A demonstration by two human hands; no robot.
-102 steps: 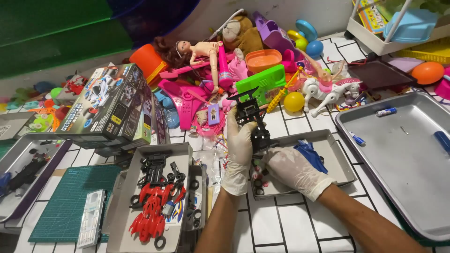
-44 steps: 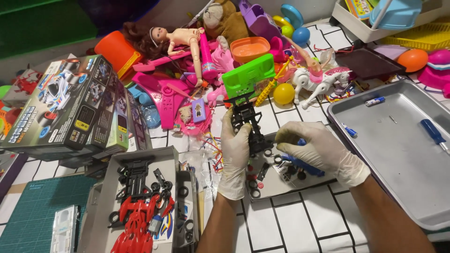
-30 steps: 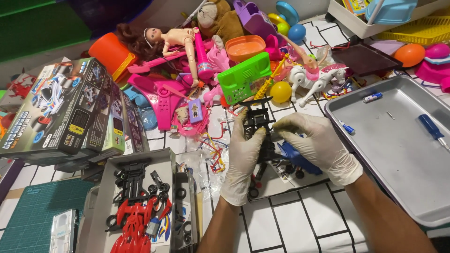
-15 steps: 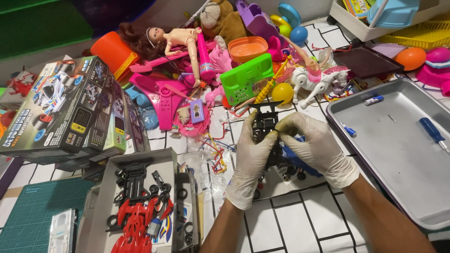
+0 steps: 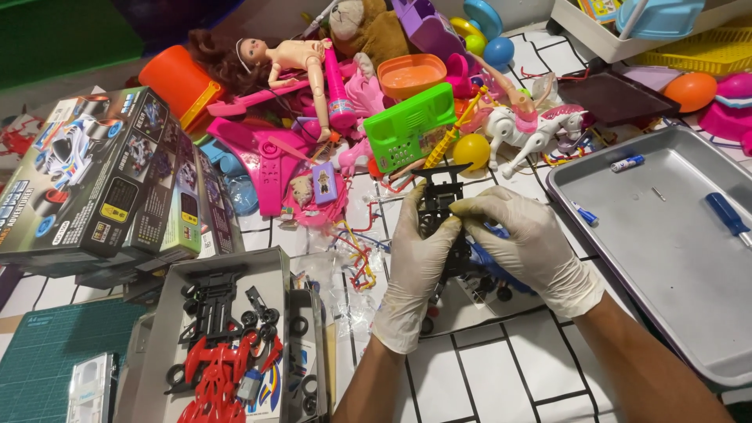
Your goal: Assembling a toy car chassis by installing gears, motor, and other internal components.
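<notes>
Looking down, head view: both gloved hands meet over a shallow tray on the tiled table.
Left hand (image 5: 413,270): grasping the black toy car chassis (image 5: 440,205) from its left side.
Right hand (image 5: 523,243): fingertips pinched on the chassis top right.
Chassis axis: long axis runs away from the person, front end toward the green toy (image 5: 409,125).
Nearer hand: both touching; neither is free.
Blue screwdriver (image 5: 728,215): well apart, in the metal tray (image 5: 666,298).
</notes>
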